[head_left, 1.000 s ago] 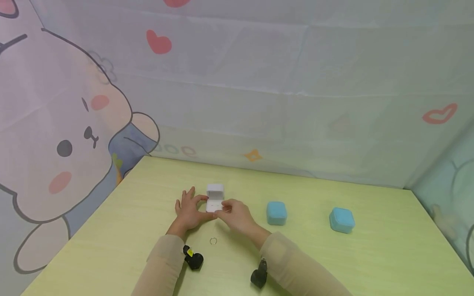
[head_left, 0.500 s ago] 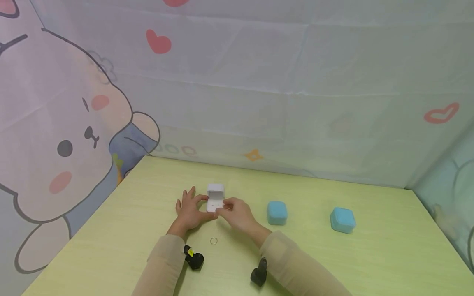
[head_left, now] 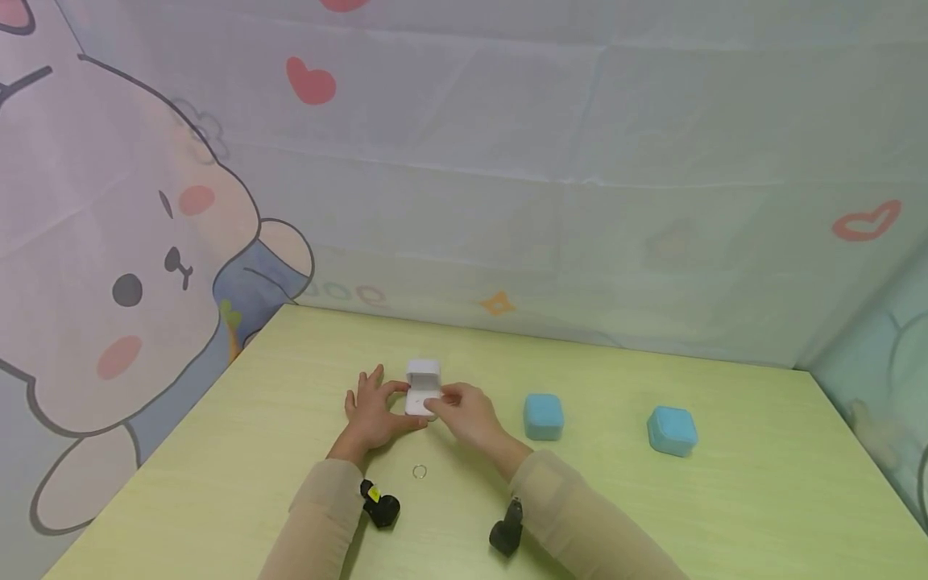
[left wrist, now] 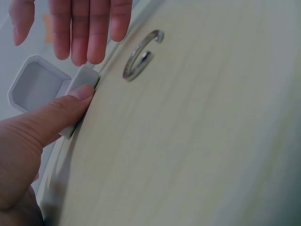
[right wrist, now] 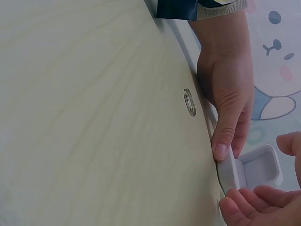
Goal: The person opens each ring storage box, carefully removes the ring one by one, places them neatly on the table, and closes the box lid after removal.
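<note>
A small white ring box (head_left: 424, 368) stands on the table with its lid raised, its pale lining facing me. My left hand (head_left: 371, 415) pinches it, thumb along the front and index finger at the left side. At the box's right side is my right hand (head_left: 467, 412). The right wrist view has the right fingers (right wrist: 244, 207) straight against the box, with the thumb held apart. A thin silver open-ended ring (head_left: 414, 472) lies in front of the box, and its gap shows in the left wrist view.
Two light-blue rounded boxes (head_left: 544, 417) sit to the right on the pale yellow-green table (head_left: 761, 483). Black wrist devices (head_left: 380, 509) are at both cuffs. A printed cloth (head_left: 580, 185) hangs behind the table's far edge.
My right thumb has lifted off the box's front and now overlaps the lining in the head view. The left hand keeps its grip. The ring and blue boxes stay where they were.
</note>
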Tool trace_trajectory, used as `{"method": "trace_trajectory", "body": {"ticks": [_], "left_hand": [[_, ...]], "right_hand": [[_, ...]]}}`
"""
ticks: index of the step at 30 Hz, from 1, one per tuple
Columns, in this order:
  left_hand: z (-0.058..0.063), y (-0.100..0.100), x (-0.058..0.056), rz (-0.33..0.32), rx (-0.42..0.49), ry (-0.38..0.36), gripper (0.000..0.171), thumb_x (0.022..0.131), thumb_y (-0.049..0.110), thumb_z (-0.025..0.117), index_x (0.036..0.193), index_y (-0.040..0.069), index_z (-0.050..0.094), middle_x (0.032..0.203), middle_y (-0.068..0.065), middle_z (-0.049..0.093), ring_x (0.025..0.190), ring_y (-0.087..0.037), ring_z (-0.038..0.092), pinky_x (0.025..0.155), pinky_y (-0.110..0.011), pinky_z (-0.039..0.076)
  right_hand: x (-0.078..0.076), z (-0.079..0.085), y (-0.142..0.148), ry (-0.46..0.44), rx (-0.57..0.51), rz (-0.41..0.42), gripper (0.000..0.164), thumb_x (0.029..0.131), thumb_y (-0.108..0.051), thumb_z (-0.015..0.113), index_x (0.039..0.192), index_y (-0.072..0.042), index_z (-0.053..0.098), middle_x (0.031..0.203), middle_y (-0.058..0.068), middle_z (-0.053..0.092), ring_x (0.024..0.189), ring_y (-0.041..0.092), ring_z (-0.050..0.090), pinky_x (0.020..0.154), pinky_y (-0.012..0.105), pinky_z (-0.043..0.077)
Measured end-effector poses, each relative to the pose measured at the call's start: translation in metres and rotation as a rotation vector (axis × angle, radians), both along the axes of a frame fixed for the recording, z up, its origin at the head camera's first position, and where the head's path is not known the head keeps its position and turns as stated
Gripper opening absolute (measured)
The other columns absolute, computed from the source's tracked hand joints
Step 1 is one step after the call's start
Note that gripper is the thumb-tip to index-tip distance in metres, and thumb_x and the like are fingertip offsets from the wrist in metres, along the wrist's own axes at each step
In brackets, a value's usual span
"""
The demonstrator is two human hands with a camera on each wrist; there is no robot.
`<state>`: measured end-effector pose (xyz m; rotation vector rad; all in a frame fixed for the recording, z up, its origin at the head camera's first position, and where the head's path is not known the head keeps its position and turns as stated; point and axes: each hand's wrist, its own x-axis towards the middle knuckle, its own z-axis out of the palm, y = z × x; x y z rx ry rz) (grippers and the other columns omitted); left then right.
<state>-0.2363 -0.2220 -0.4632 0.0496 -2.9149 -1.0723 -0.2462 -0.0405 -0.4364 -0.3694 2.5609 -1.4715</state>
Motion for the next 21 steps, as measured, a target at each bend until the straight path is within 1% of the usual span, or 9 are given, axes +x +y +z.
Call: {"method": "trace_trajectory", "body": {"ticks": [9, 17, 21], "left_hand": [[-0.0001, -0.0002, -0.0010, -0.002, -0.004, 0.002, 0.062, 0.071, 0.043, 0.079, 0.121, 0.011, 0.060, 0.156, -0.023, 0.011, 0.143, -0.047, -0.006, 0.108, -0.068, -0.004], [-0.0003, -0.0002, -0.0010, -0.004, 0.003, -0.005, 0.062, 0.072, 0.043, 0.079, 0.121, 0.011, 0.059, 0.157, -0.022, 0.010, 0.143, -0.046, -0.007, 0.108, -0.068, -0.005], [-0.0005, -0.0001, -0.0007, -0.004, 0.008, -0.004, 0.061, 0.072, 0.042, 0.079, 0.121, 0.011, 0.060, 0.157, -0.023, 0.010, 0.143, -0.046, -0.007, 0.108, -0.068, -0.005]], "right_hand": [[-0.0039, -0.0030, -0.0004, -0.029, -0.048, -0.019, 0.053, 0.088, -0.038, 0.062, 0.125, 0.001, 0.057, 0.117, 0.018, 0.065, 0.108, 0.030, 0.062, 0.089, 0.042, 0.052], [-0.0048, -0.0028, -0.0012, -0.043, -0.063, -0.024, 0.054, 0.089, -0.038, 0.061, 0.126, 0.001, 0.056, 0.119, 0.019, 0.063, 0.110, 0.032, 0.061, 0.089, 0.043, 0.051], [-0.0051, -0.0023, -0.0021, -0.050, -0.076, -0.030, 0.053, 0.090, -0.037, 0.060, 0.127, 0.001, 0.055, 0.121, 0.019, 0.063, 0.112, 0.033, 0.059, 0.091, 0.044, 0.050]]}}
